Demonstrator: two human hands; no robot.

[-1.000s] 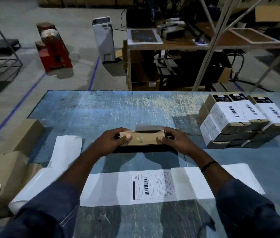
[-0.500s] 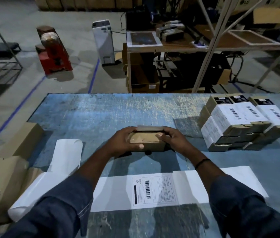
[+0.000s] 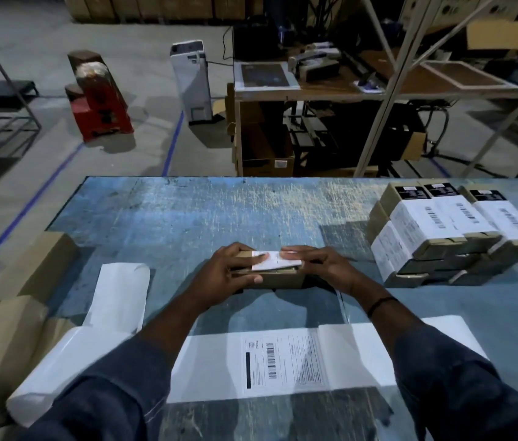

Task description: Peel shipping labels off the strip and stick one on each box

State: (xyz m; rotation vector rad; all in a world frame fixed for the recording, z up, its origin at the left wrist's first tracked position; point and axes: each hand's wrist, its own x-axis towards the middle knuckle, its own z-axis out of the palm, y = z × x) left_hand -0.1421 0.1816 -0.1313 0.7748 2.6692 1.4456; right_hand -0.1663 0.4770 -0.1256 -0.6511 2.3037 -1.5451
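A small brown cardboard box (image 3: 278, 279) lies on the blue table (image 3: 187, 218) at the centre, with a white label (image 3: 275, 261) on its top face. My left hand (image 3: 229, 275) grips the box's left end, thumb along the front and fingers over the top. My right hand (image 3: 324, 265) holds the right end, its fingertips pressing on the label. The white label strip (image 3: 362, 351) lies across the near edge of the table, with one printed shipping label (image 3: 284, 362) on it. Its left end curls up toward the left (image 3: 117, 300).
A stack of several labelled boxes (image 3: 442, 237) stands at the right of the table. Brown unlabelled boxes (image 3: 3, 329) lie at the left edge. Beyond the table are a shelf rack (image 3: 378, 90), a red machine (image 3: 98, 100) and a white unit (image 3: 192, 81) on the floor.
The box was tipped with its brown face toward me; now it lies flat with the white label facing up. Both hands shifted onto its top.
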